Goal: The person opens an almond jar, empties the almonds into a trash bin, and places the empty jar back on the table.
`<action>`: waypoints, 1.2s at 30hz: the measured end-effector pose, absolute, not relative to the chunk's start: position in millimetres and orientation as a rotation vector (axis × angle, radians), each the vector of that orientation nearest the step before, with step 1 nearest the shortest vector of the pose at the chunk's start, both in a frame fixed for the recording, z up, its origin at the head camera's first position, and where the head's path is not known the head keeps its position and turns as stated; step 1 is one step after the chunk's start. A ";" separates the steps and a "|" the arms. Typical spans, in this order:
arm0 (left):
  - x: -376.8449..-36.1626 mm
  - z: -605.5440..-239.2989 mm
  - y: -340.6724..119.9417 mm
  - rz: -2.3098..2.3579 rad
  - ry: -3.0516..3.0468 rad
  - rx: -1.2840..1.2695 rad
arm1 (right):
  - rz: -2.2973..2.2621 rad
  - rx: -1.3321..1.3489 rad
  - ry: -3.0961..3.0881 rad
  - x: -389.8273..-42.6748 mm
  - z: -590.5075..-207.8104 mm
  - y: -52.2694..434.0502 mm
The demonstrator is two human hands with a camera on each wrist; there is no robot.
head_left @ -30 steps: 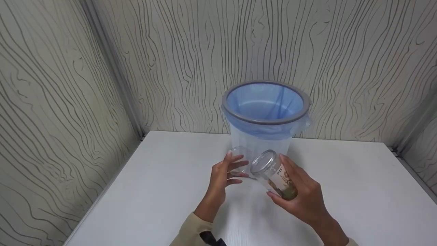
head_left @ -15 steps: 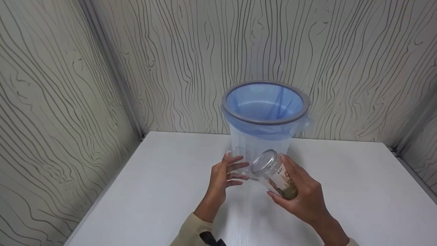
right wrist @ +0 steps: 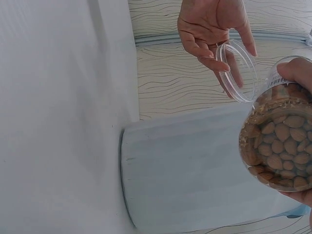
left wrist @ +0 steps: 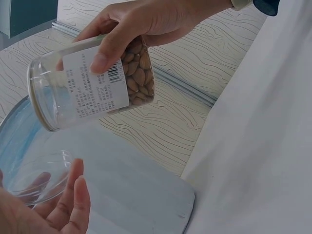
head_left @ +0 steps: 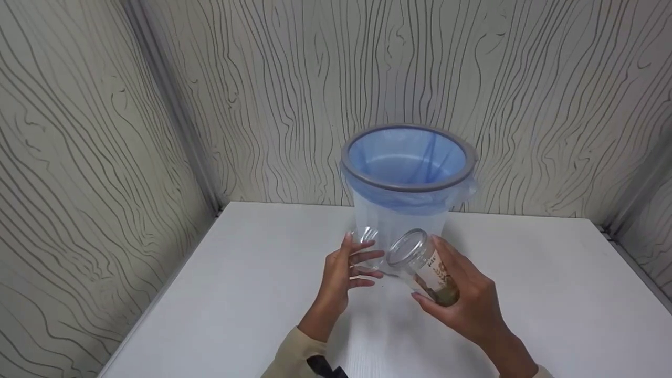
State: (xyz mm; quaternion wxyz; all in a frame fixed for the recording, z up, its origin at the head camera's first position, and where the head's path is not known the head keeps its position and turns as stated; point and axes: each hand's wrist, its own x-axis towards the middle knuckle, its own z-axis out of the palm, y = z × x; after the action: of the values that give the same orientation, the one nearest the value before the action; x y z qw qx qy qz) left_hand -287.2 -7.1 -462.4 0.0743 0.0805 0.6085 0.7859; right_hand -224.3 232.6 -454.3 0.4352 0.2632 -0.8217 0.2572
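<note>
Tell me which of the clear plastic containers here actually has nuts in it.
The labelled jar gripped tilted in the right hand holds almonds; the left hand holds only its clear lid.

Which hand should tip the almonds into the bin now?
Right, probably. The right hand already grips the open almond jar, tilted mouth-first toward the bin; the left hand holds only the clear lid.

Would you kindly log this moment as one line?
left hand: holds clear round lid | right hand: grips tilted clear almond jar | behind: blue-lined bin
</note>
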 end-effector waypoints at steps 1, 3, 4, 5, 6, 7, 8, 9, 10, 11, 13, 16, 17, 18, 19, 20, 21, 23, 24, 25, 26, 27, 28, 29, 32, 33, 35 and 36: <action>-287.1 -462.5 -7.1 2.359 1.824 0.240 | 0.641 0.657 -2.045 -224.3 -454.2 232.8; -287.1 -462.8 -7.0 2.355 1.825 0.238 | 0.643 0.660 -2.042 -224.4 -454.4 233.3; -287.0 -463.1 -7.0 2.351 1.829 0.242 | 0.644 0.662 -2.040 -224.6 -454.5 233.6; -286.9 -463.5 -7.2 2.347 1.834 0.247 | 0.643 0.665 -2.036 -224.9 -454.6 233.8; -287.0 -463.8 -7.3 2.342 1.838 0.252 | 0.644 0.667 -2.034 -225.1 -454.6 234.1; -287.2 -464.1 -7.2 2.338 1.841 0.254 | 0.644 0.668 -2.032 -225.2 -454.8 234.4; -287.2 -464.2 -7.2 2.334 1.845 0.257 | 0.645 0.667 -2.029 -225.4 -454.9 234.6; -287.3 -464.5 -7.2 2.331 1.846 0.260 | 0.645 0.668 -2.027 -225.5 -454.8 234.8; -287.4 -464.7 -7.2 2.329 1.843 0.263 | 0.646 0.668 -2.026 -225.5 -454.8 235.0; -287.6 -464.8 -7.2 2.328 1.839 0.265 | 0.647 0.668 -2.024 -225.4 -454.8 235.1; -287.9 -465.1 -7.1 2.326 1.833 0.266 | 0.649 0.665 -2.027 -225.1 -454.7 235.2; -288.4 -465.7 -7.0 2.325 1.819 0.271 | 0.650 0.662 -2.029 -225.0 -454.9 235.2; -288.4 -465.7 -6.8 2.326 1.815 0.271 | 0.648 0.659 -2.031 -224.8 -455.0 235.2; -288.4 -465.8 -6.6 2.326 1.811 0.269 | 0.643 0.655 -2.034 -224.7 -455.1 235.2; -288.3 -465.8 -6.4 2.325 1.810 0.266 | 0.639 0.652 -2.037 -224.6 -455.2 235.3; -288.1 -465.8 -6.2 2.325 1.810 0.265 | 0.636 0.650 -2.039 -224.4 -455.3 235.4; -288.0 -465.9 -6.0 2.324 1.810 0.263 | 0.633 0.648 -2.040 -224.2 -455.4 235.5; -287.6 -466.2 -5.8 2.320 1.817 0.256 | 0.627 0.643 -2.044 -224.0 -455.5 235.9; -287.6 -466.5 -5.7 2.316 1.822 0.252 | 0.627 0.644 -2.044 -224.0 -455.4 236.0; -287.6 -466.9 -5.6 2.310 1.828 0.252 | 0.629 0.645 -2.044 -224.0 -455.4 236.1; -287.6 -467.2 -5.4 2.305 1.834 0.253 | 0.630 0.645 -2.044 -224.0 -455.3 236.3; -287.6 -467.5 -5.2 2.298 1.840 0.254 | 0.629 0.646 -2.044 -224.2 -455.3 236.4; -287.7 -467.8 -4.9 2.291 1.847 0.256 | 0.629 0.646 -2.045 -224.3 -455.1 236.4; -287.7 -468.0 -4.5 2.282 1.855 0.258 | 0.630 0.646 -2.046 -224.4 -455.0 236.4; -287.7 -468.4 -3.7 2.252 1.881 0.270 | 0.630 0.643 -2.047 -224.6 -454.6 236.6; -287.9 -468.8 -3.5 2.242 1.891 0.272 | 0.631 0.643 -2.046 -224.6 -454.5 236.6; -287.8 -469.5 -3.4 2.224 1.909 0.273 | 0.632 0.643 -2.043 -224.7 -454.4 236.7; -287.9 -470.0 -3.5 2.213 1.917 0.277 | 0.633 0.644 -2.041 -224.7 -454.3 236.8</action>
State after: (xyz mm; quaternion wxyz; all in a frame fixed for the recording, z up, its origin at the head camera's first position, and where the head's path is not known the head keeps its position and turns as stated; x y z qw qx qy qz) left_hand -287.9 -3.5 -470.0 0.1001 0.0937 0.6486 0.7487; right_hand -224.7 236.8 -454.3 0.4394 0.2592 -0.8215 0.2547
